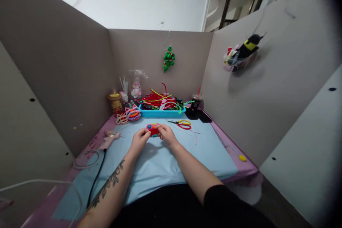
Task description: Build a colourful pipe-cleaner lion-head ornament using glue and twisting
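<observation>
One yellow disc (242,158) near the bench's (247,167) near right corner. Pink glue gun (110,141) toward left edge. Left hand (141,138) and right hand (166,134) both pinching red fuzzy piece (153,131), mid-bench. Scissors (178,124) just beyond right hand. Blue tray (162,113), fuzzy stems (157,99) heaped inside, by far edge; dark cup (196,104), far right corner.

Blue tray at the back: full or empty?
Full: a tangled heap of mostly red strips rises above the blue tray's rim.
</observation>
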`<state>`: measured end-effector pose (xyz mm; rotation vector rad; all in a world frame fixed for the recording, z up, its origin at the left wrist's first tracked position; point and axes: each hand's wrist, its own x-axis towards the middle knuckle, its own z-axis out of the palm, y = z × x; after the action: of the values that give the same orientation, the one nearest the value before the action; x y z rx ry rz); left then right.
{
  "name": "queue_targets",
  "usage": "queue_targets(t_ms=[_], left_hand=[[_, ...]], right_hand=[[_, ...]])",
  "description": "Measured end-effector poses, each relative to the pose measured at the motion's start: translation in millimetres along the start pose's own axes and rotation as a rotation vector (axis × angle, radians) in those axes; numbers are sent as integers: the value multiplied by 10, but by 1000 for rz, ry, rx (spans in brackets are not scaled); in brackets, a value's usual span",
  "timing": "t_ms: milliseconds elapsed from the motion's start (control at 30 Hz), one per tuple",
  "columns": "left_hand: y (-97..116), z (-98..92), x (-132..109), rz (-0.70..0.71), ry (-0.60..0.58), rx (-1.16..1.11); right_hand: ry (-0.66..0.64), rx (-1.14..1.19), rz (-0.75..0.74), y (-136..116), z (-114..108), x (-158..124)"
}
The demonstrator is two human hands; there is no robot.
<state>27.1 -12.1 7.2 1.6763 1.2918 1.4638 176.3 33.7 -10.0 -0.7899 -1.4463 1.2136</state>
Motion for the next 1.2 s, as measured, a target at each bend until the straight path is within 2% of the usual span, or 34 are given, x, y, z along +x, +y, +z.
queue_targets(t_ms=[233,500,733,933,1200], left_hand=[[-19,1,9,-26,16,-63],[15,21,-3,-52,21,-99],[-130,12,53,-234,66,-337],[-133,21,52,-278,3,-420],[-94,29,28,-275,-36,-392]], right_hand=[[-4,-80,-102,-79,17,-44],[61,-210,-195,-78,50,-74],[29,-82,-244,-60,5,-49],[19,-215,-395,-130,12,-84],[79,-231,-385,-102,11,-92]])
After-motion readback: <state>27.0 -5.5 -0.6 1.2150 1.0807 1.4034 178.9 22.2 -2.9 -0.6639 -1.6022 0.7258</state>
